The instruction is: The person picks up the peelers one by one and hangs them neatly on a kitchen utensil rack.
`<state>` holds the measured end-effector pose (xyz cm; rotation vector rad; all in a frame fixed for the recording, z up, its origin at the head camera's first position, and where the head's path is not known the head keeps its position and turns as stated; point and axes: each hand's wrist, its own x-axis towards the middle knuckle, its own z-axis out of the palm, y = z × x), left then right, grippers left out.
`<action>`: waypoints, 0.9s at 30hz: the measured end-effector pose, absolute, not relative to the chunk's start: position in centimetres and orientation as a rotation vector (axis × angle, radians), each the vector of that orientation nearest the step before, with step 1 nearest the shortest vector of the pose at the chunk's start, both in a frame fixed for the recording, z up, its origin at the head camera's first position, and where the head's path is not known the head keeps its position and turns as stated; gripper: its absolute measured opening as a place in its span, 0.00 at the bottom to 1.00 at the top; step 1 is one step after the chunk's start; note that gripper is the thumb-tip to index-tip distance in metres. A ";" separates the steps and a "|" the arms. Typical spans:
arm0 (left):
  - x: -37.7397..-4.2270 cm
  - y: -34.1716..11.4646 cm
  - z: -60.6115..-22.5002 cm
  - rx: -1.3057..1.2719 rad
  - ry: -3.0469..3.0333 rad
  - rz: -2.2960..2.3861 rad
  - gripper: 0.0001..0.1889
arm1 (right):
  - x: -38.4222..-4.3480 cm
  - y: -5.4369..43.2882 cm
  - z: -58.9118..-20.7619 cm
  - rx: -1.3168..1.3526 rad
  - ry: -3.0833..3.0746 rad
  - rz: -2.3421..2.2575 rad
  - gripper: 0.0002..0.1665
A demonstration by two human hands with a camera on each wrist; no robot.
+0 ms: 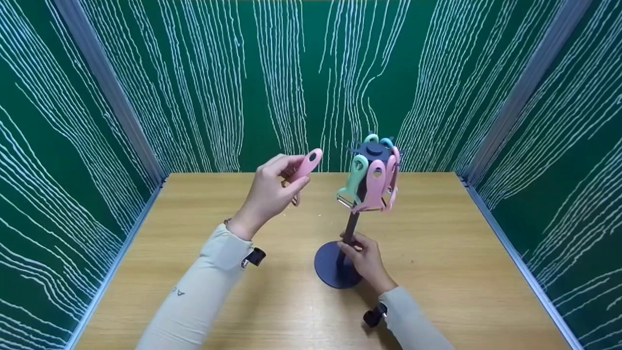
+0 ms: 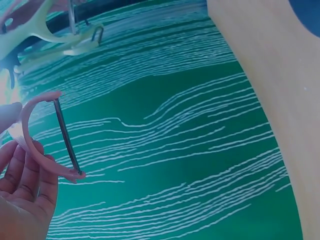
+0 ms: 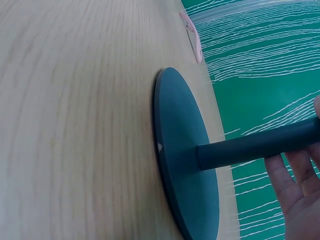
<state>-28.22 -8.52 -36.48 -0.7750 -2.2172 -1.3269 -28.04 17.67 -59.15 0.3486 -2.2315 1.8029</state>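
Note:
Between the thumb and fingers of my left hand [image 1: 269, 189] is a pink peeler [image 1: 308, 164], its holed handle end pointing up toward the right. The left wrist view shows its curved head [image 2: 36, 150] and straight metal blade. With my right hand [image 1: 369, 265] I grip the post [image 3: 250, 145] of a dark stand, low down above its round base [image 1: 326, 265]. From the hooked top [image 1: 373, 150] of the stand hang several peelers, among them a green peeler [image 1: 354, 180] and a pink peeler [image 1: 375, 182]. The left hand is to the left of them, apart.
The stand's base sits on a wooden table [image 1: 218, 291]. Green walls [image 1: 272, 73] with wavy white lines rise behind and on both sides, with metal posts [image 1: 112, 87] at the corners. Each sleeved wrist wears a small black camera [image 1: 374, 316].

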 end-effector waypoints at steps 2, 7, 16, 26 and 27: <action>-28.2 -8.3 -36.2 -0.805 -2.189 -1.327 0.20 | -28.1 17.6 -59.2 0.353 -2.222 1.805 0.07; -28.1 -7.7 -35.7 -0.866 -2.131 -1.325 0.22 | -28.1 17.6 -59.3 0.363 -2.207 1.790 0.07; -27.9 -6.8 -35.1 -0.878 -2.090 -1.374 0.23 | -27.9 17.7 -59.2 0.338 -2.250 1.777 0.06; -28.0 -5.8 -34.9 -0.931 -2.048 -1.382 0.23 | -28.1 17.6 -59.2 0.347 -2.240 1.775 0.06; -28.1 -5.7 -34.9 -0.937 -2.048 -1.381 0.22 | -28.1 17.6 -59.2 0.350 -2.237 1.775 0.06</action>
